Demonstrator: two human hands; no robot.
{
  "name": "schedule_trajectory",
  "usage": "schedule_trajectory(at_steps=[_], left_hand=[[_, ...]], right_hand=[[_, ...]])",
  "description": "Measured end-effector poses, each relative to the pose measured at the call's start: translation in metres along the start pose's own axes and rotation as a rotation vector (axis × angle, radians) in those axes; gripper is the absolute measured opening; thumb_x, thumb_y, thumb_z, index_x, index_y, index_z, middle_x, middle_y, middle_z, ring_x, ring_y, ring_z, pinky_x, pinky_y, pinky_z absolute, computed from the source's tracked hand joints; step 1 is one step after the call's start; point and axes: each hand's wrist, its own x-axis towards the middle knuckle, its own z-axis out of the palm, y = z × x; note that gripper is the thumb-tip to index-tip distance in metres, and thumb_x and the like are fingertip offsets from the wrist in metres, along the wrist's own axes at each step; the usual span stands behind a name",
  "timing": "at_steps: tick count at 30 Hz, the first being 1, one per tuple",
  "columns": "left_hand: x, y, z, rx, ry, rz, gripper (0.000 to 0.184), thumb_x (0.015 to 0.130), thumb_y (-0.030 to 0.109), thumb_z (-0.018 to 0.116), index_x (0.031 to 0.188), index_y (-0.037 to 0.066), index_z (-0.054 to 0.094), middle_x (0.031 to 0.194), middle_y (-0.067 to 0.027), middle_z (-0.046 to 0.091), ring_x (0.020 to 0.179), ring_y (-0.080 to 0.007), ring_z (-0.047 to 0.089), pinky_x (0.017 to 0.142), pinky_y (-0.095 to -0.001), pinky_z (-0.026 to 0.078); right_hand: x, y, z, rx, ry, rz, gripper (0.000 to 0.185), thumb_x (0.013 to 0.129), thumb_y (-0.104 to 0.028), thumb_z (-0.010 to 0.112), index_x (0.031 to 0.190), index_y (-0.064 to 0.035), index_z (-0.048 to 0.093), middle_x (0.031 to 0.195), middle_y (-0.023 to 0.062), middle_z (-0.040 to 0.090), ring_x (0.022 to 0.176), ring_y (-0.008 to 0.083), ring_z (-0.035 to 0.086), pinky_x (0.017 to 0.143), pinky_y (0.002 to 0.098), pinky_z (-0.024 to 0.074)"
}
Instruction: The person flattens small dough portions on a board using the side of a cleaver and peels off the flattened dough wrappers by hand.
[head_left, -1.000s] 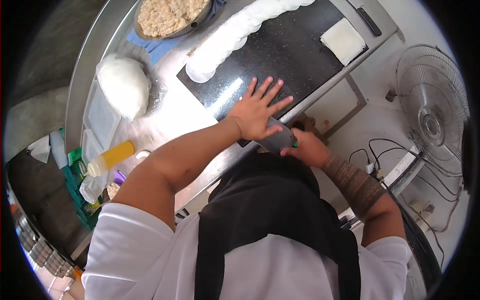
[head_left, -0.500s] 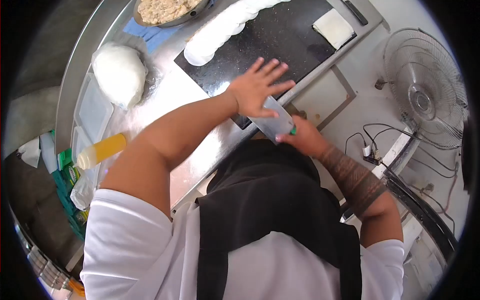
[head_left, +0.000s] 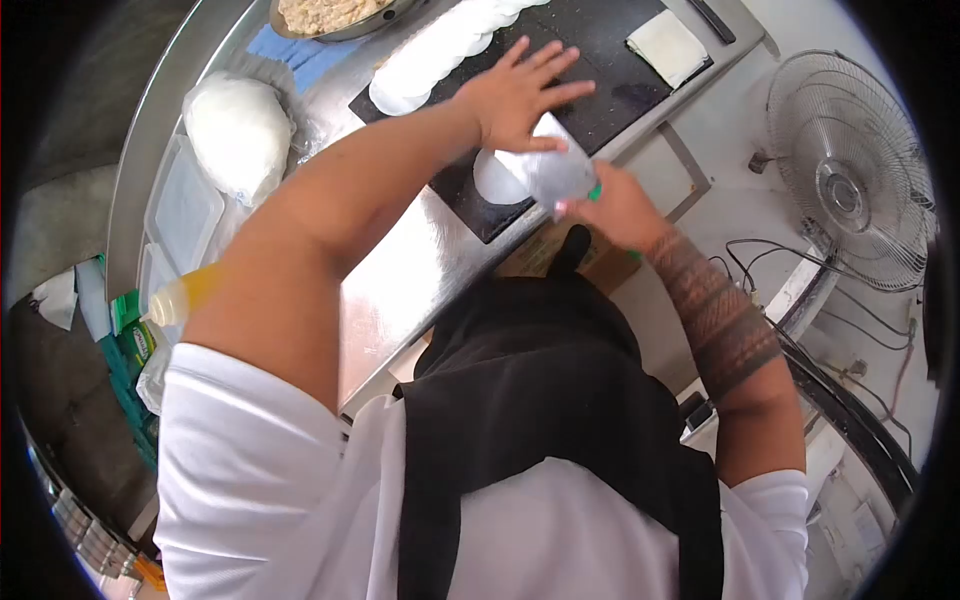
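Note:
My right hand (head_left: 620, 207) is closed around the green handle of a broad, flat-bladed metal cleaver (head_left: 560, 175). The blade lies over the near part of a black board (head_left: 590, 95). My left hand (head_left: 520, 100) has its fingers spread, its thumb and palm edge at the blade's far side. A thin round white dough wrapper (head_left: 495, 180) shows partly from under the blade. Farther up the board runs a row of overlapping round white wrappers (head_left: 430, 65).
Left on the metal counter (head_left: 390, 300) sit plastic-wrapped white dough (head_left: 237, 135), a clear plastic container (head_left: 185, 205) and a yellow squeeze bottle (head_left: 175, 302). A pan of filling (head_left: 330, 15) stands beyond. A folded cloth (head_left: 670, 48) and black handle (head_left: 712, 20) lie right; a fan (head_left: 845, 180) stands beyond.
Both hands and the cleaver have moved up and farther onto the board. A round wrapper now shows beside the blade. My left fingers stay spread.

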Motion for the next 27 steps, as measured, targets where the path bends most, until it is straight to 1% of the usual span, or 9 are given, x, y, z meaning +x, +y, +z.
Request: schedule_trajectory(at_steps=[3,6,8,11,14,17,18,21,27], left_hand=[[-0.033,0.049,0.013,-0.042,-0.194,0.007,0.096,0.091,0.078,0.061,0.170,0.030,0.036,0.178,-0.0207,0.025,0.164,-0.0458,0.023,0.130,-0.0695,0.017],[-0.007,0.047,0.021,-0.049,-0.126,0.036,0.095,0.091,0.082,0.055,0.170,0.032,0.037,0.178,-0.0185,0.026,0.163,-0.0456,0.024,0.129,-0.0714,0.017],[0.004,0.039,0.024,0.029,-0.110,0.000,0.095,0.091,0.083,0.055,0.169,0.033,0.037,0.178,-0.0172,0.026,0.163,-0.0457,0.024,0.128,-0.0723,0.017],[0.024,0.010,0.017,0.173,-0.092,-0.049,0.094,0.091,0.083,0.055,0.170,0.034,0.036,0.179,-0.0163,0.026,0.164,-0.0441,0.023,0.129,-0.0713,0.015],[0.033,-0.019,0.016,0.185,0.018,-0.036,0.098,0.090,0.080,0.062,0.171,0.032,0.034,0.179,-0.0178,0.024,0.165,-0.0429,0.021,0.130,-0.0706,0.013],[0.015,-0.002,-0.006,0.059,-0.012,0.039,0.101,0.087,0.077,0.067,0.171,0.030,0.035,0.179,-0.0200,0.023,0.165,-0.0434,0.020,0.129,-0.0714,0.013],[-0.001,0.009,0.002,-0.036,-0.005,0.035,0.103,0.085,0.073,0.071,0.170,0.030,0.036,0.179,-0.0214,0.023,0.165,-0.0439,0.021,0.129,-0.0720,0.015],[-0.009,0.047,0.021,-0.148,-0.132,0.099,0.099,0.086,0.073,0.069,0.169,0.031,0.038,0.178,-0.0190,0.026,0.164,-0.0432,0.025,0.128,-0.0736,0.016],[0.046,0.008,0.035,0.092,0.009,-0.013,0.089,0.093,0.076,0.058,0.169,0.033,0.038,0.178,-0.0159,0.027,0.164,-0.0434,0.025,0.127,-0.0737,0.017]], right_hand=[[-0.049,0.009,0.036,0.053,-0.001,0.085,0.064,0.089,-0.037,0.088,0.132,0.0031,0.064,0.117,0.0262,0.075,0.112,0.0420,0.072,0.097,0.0476,0.0558],[-0.039,0.025,0.023,0.044,0.012,0.142,0.065,0.089,-0.037,0.088,0.134,0.0031,0.064,0.121,0.0265,0.074,0.113,0.0424,0.072,0.097,0.0479,0.0554],[-0.028,0.015,-0.001,0.011,-0.030,0.190,0.067,0.090,-0.043,0.087,0.133,0.0029,0.063,0.118,0.0259,0.074,0.111,0.0439,0.071,0.097,0.0479,0.0554],[0.004,0.029,-0.021,-0.173,0.076,-0.012,0.056,0.090,-0.040,0.087,0.119,0.0034,0.067,0.107,0.0234,0.075,0.103,0.0313,0.073,0.091,0.0427,0.0563],[0.022,-0.011,-0.044,-0.222,0.026,0.147,0.056,0.091,-0.039,0.087,0.124,0.0020,0.067,0.110,0.0222,0.075,0.104,0.0302,0.073,0.093,0.0437,0.0559],[-0.009,-0.011,-0.005,0.105,0.095,-0.004,0.059,0.088,-0.035,0.088,0.126,0.0040,0.068,0.110,0.0229,0.076,0.098,0.0385,0.074,0.091,0.0457,0.0575],[-0.017,0.009,0.014,0.144,0.023,0.002,0.060,0.088,-0.034,0.088,0.130,0.0035,0.067,0.115,0.0231,0.076,0.106,0.0375,0.073,0.095,0.0458,0.0566],[-0.051,0.016,0.039,0.139,0.033,0.189,0.064,0.089,-0.037,0.087,0.135,0.0009,0.064,0.123,0.0253,0.073,0.120,0.0362,0.070,0.103,0.0474,0.0529],[0.000,0.034,-0.033,-0.066,0.057,0.076,0.063,0.090,-0.036,0.088,0.135,0.0020,0.064,0.119,0.0230,0.076,0.111,0.0357,0.073,0.098,0.0451,0.0558]])
